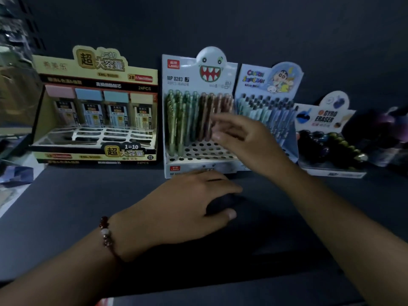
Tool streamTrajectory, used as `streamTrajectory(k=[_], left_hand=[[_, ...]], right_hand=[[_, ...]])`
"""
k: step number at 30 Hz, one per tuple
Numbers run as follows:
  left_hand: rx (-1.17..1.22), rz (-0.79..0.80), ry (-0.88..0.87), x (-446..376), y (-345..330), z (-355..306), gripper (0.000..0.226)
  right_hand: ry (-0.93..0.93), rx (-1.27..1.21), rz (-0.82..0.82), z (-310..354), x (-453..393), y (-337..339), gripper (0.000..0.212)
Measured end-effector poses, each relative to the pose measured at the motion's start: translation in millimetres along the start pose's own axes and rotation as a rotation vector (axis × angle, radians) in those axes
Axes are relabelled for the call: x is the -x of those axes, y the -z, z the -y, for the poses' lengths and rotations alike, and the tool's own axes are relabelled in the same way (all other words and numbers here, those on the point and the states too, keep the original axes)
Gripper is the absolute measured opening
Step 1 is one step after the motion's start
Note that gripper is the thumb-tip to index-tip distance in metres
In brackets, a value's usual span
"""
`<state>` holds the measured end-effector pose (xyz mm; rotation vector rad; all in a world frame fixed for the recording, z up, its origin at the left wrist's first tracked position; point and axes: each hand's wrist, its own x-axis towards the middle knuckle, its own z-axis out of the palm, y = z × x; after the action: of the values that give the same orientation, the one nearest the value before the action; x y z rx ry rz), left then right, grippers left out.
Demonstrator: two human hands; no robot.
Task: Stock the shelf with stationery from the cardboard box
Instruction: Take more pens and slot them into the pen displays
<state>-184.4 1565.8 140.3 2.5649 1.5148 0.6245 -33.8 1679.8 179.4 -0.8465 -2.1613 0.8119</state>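
Dark shelf (88, 206): "GYRO ERASER" box (326, 120), "MP 8283" display (176, 78).

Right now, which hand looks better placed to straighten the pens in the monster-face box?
Probably the right hand: it hovers open at the pens in the monster-face box. The left hand lies lower, on the dark shelf.

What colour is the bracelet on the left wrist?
Dark red beads with one pale bead on the bracelet, seen in the head view.

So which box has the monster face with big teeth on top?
The white pen box, second from the left. The others show gold writing, a cartoon boy, or "Gyro Eraser". The right hand reaches in front of it.
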Motion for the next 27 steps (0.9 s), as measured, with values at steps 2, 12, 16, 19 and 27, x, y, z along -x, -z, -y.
streamTrajectory(k=[2,12,16,19,27], left_hand=[[0.050,0.014,-0.002,0,-2,-3,0.042],[0.273,0.134,-0.234,-13,-70,-141,0.037],[0.377,0.297,-0.345,-5,-140,-235,0.036],[0.479,0.432,-0.384,10,-196,-311,0.033],[0.424,0.790,-0.650,52,-324,-492,0.049]], right_hand=[[-0.051,0.072,0.030,-8,42,20,0.030],[-0.385,0.163,-0.208,-29,333,98,0.025],[-0.558,0.170,-0.319,-22,471,109,0.032],[-0.703,0.149,-0.463,-8,576,111,0.033],[-1.084,0.056,-0.896,34,813,89,0.038]])
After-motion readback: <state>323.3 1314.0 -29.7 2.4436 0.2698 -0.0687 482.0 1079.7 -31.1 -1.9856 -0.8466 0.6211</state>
